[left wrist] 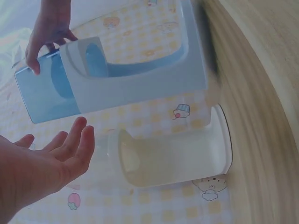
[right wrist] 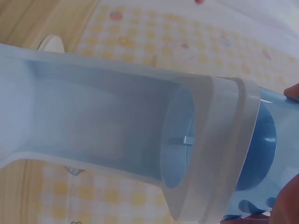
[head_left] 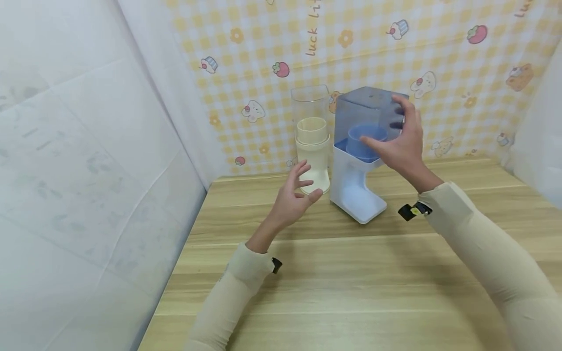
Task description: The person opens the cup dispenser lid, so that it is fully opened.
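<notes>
A white dispenser (head_left: 357, 195) with a see-through blue container (head_left: 351, 114) on top stands on the table, its round blue inner cup showing through the wall. My right hand (head_left: 401, 146) grips that container, thumb on the near side and fingers round the right side. In the right wrist view the dispenser's hollow front (right wrist: 103, 116) and round opening show. My left hand (head_left: 291, 197) is held in front of a cream dispenser (head_left: 319, 168) with a clear upper container (head_left: 309, 102). Its fingers are spread and relaxed, with nothing in them.
Behind both dispensers hangs a yellow checked cloth (head_left: 263, 87) with printed cakes and strawberries. A white sheet (head_left: 88, 170) borders the left side. The wood-grain table (head_left: 333, 287) stretches toward me. Black wrist straps (head_left: 414, 211) sit at my cuffs.
</notes>
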A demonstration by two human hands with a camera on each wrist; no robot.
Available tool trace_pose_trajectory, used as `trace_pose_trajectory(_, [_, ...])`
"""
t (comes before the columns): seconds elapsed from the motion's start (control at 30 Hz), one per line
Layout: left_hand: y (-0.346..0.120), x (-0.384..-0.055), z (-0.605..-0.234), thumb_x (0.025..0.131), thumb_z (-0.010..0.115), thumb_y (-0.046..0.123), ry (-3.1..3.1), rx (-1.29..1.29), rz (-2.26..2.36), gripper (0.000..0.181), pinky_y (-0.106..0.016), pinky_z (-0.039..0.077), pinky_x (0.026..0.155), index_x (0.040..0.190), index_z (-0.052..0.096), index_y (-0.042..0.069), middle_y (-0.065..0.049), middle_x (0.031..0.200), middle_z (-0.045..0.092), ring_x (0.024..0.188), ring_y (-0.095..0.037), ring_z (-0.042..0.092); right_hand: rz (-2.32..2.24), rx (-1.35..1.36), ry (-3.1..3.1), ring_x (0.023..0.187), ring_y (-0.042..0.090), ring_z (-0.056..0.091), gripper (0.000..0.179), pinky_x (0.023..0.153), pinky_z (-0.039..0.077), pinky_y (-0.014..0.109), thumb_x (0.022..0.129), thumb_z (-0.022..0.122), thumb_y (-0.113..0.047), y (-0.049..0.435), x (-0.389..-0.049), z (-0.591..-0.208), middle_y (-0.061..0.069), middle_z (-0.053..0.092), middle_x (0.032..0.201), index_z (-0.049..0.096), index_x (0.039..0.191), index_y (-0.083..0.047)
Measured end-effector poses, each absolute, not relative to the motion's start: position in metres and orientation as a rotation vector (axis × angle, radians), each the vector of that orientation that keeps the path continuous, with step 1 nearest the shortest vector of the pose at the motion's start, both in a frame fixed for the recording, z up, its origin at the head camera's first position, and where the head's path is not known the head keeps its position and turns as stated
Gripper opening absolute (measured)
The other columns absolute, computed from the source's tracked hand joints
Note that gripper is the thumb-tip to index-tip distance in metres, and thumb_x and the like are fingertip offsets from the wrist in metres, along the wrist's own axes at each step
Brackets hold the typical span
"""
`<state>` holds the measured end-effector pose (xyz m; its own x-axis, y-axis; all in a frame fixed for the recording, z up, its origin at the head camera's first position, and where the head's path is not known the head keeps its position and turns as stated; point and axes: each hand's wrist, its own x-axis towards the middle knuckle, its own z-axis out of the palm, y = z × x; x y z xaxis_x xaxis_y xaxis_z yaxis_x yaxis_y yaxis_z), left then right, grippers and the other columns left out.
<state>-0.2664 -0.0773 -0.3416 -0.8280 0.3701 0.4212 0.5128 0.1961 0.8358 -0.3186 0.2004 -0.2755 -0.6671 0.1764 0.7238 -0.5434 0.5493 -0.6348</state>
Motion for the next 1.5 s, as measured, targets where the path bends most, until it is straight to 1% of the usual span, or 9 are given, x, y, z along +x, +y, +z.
trace_pose_trajectory(0.2, [-0.087,-0.261,-0.339,0.086,0.069,0.058,-2.298,-0.903,-1.755,0.091,-0.058,0.043,0.098,0.156,0.024,0.022,-0.001,0.156,0.036,0.129,-0.031,0.051,1.332,0.425,-1.981,0.104,0.017,0.050,0.092,0.078,0.048,0.024,0.070,0.086,-0.003,0.200,-0.287,-0.276,0.000,0.047,0.126,0.040,0.146,-0.027])
trace_pose_trajectory(0.3, [-0.089,-0.258,-0.338,0.086,0.071,0.052,-2.290,-0.916,-1.763,0.090,-0.059,0.042,0.099,0.156,0.024,0.021,-0.002,0.155,0.037,0.129,-0.031,0.051,1.427,0.484,-1.968,0.094,0.019,0.056,0.092,0.070,0.053,0.019,0.070,0.083,0.005,0.200,-0.272,-0.275,0.001,0.046,0.120,0.040,0.146,-0.024])
trace_pose_trajectory(0.47, [-0.090,-0.254,-0.337,0.084,0.074,0.053,-2.306,-0.934,-1.748,0.092,-0.053,0.043,0.100,0.156,0.026,0.020,-0.002,0.156,0.038,0.130,-0.029,0.051,1.581,0.702,-1.855,0.095,0.019,0.061,0.092,0.074,0.055,0.018,0.066,0.079,0.017,0.196,-0.253,-0.275,0.009,0.047,0.122,0.041,0.144,-0.012])
trace_pose_trajectory(0.6, [-0.089,-0.251,-0.337,0.077,0.072,0.068,-2.328,-0.956,-1.707,0.104,-0.051,0.044,0.099,0.156,0.024,0.020,-0.001,0.156,0.036,0.131,-0.029,0.050,1.658,0.874,-1.763,0.101,0.020,0.061,0.091,0.079,0.055,0.020,0.061,0.077,0.023,0.193,-0.242,-0.276,0.012,0.047,0.129,0.040,0.141,-0.003])
trace_pose_trajectory(0.67, [-0.088,-0.251,-0.337,0.074,0.070,0.074,-2.325,-0.967,-1.700,0.109,-0.055,0.044,0.099,0.156,0.024,0.019,-0.002,0.157,0.036,0.131,-0.031,0.050,1.680,0.945,-1.734,0.104,0.022,0.061,0.092,0.080,0.055,0.021,0.060,0.076,0.024,0.193,-0.238,-0.277,0.013,0.047,0.131,0.038,0.140,0.001])
trace_pose_trajectory(0.87, [-0.084,-0.246,-0.336,0.062,0.065,0.087,-2.316,-1.025,-1.733,0.129,-0.060,0.041,0.100,0.157,0.019,0.013,-0.008,0.159,0.031,0.134,-0.030,0.046,1.770,1.117,-1.662,0.114,0.028,0.055,0.090,0.083,0.056,0.026,0.062,0.080,0.018,0.189,-0.231,-0.279,0.016,0.046,0.134,0.033,0.139,0.007])
trace_pose_trajectory(1.07, [-0.077,-0.241,-0.339,0.057,0.064,0.091,-2.356,-1.063,-1.734,0.134,-0.055,0.040,0.102,0.158,0.015,0.018,-0.006,0.157,0.032,0.139,-0.029,0.039,1.795,1.250,-1.578,0.118,0.033,0.052,0.093,0.089,0.054,0.031,0.065,0.090,-0.001,0.182,-0.232,-0.283,0.020,0.047,0.135,0.034,0.138,0.009])
trace_pose_trajectory(1.27, [-0.071,-0.239,-0.344,0.058,0.065,0.090,-2.379,-1.089,-1.728,0.132,-0.051,0.042,0.102,0.157,0.012,0.021,-0.008,0.144,0.044,0.132,-0.025,0.043,1.870,1.317,-1.538,0.118,0.032,0.051,0.092,0.088,0.053,0.034,0.066,0.091,-0.005,0.179,-0.236,-0.289,0.019,0.050,0.137,0.036,0.138,0.008])
trace_pose_trajectory(1.5, [-0.067,-0.240,-0.348,0.060,0.067,0.087,-2.354,-1.105,-1.738,0.131,-0.051,0.041,0.102,0.158,0.010,0.021,-0.009,0.145,0.042,0.131,-0.023,0.042,1.933,1.366,-1.457,0.115,0.030,0.052,0.086,0.086,0.053,0.032,0.068,0.090,-0.007,0.180,-0.246,-0.295,0.019,0.050,0.134,0.042,0.138,0.003])
